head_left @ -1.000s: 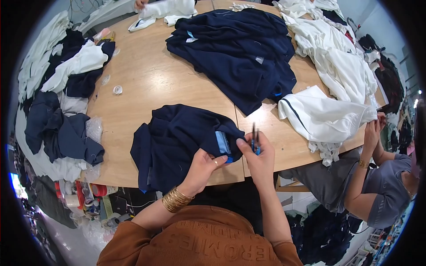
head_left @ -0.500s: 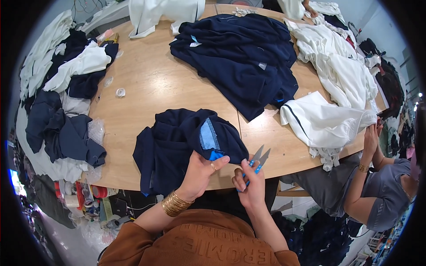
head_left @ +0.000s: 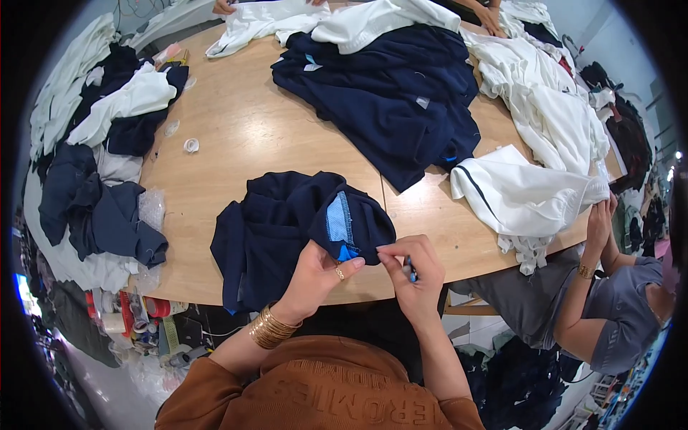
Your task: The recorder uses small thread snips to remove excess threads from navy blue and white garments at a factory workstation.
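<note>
A bunched navy garment (head_left: 279, 215) lies at the near edge of the table, a light-blue patch (head_left: 336, 222) showing on its turned-up part. My left hand (head_left: 309, 281) is closed on the garment's near edge, thumb beside a bright-blue bit below the patch. My right hand (head_left: 421, 279) is closed around blue-handled scissors (head_left: 409, 269); their blades are hidden behind the fingers. Its thumb and forefinger pinch together at the garment's right edge, and whether they grip cloth or a thread is too small to tell.
Beyond lies a large navy cloth pile (head_left: 401, 107), white garments (head_left: 387, 21) behind it. White garments (head_left: 530, 186) cover the right side, where a seated co-worker (head_left: 602, 301) handles one. More clothes (head_left: 107, 193) heap at left. A small white ring (head_left: 190, 145) rests on the wooden table (head_left: 236, 107).
My right hand has turned, so the scissor blades no longer show, and its fingertips now pinch at the garment's edge. Across the table, white garments have shifted onto the navy pile.
</note>
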`<state>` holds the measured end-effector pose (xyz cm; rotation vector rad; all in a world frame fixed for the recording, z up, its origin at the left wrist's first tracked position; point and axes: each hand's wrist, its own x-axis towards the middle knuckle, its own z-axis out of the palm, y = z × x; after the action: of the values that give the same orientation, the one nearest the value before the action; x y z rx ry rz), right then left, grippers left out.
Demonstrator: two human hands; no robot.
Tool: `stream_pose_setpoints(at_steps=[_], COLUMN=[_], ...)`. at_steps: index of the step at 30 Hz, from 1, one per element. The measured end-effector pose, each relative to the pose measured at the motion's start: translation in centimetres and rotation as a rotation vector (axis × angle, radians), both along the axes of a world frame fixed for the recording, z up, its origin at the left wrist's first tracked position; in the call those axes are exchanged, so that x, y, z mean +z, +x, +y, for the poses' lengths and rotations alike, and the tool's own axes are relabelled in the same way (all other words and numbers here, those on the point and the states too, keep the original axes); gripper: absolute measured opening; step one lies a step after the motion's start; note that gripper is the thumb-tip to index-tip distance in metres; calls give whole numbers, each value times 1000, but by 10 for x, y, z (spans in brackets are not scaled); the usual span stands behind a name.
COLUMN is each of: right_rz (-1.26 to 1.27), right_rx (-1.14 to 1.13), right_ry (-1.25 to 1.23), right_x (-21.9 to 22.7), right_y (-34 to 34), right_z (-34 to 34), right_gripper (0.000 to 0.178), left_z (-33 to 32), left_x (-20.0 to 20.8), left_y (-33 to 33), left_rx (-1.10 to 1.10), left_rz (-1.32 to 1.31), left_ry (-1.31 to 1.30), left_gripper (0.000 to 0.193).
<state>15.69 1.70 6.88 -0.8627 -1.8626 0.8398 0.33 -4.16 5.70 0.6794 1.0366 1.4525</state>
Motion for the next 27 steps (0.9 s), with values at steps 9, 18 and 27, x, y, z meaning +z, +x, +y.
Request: stream_pose_setpoints(at_steps=[9,18,27], right_rz=[-112,363,33], right_rx=[72,39,-46], right_ry=[116,-689,-250], right_x=[-1,4,10], right_y=[0,-1,-2], right_z=[-1,-1,-23], right_gripper=[25,6,11], left_z=[1,4,-1], left_x=[3,6,-5], left_y=[-7,-9,6], left_rx=[-96,-13,199], left_rz=[-70,110,-60], left_ry=[-13,-8,-72], left_gripper=[55,59,51])
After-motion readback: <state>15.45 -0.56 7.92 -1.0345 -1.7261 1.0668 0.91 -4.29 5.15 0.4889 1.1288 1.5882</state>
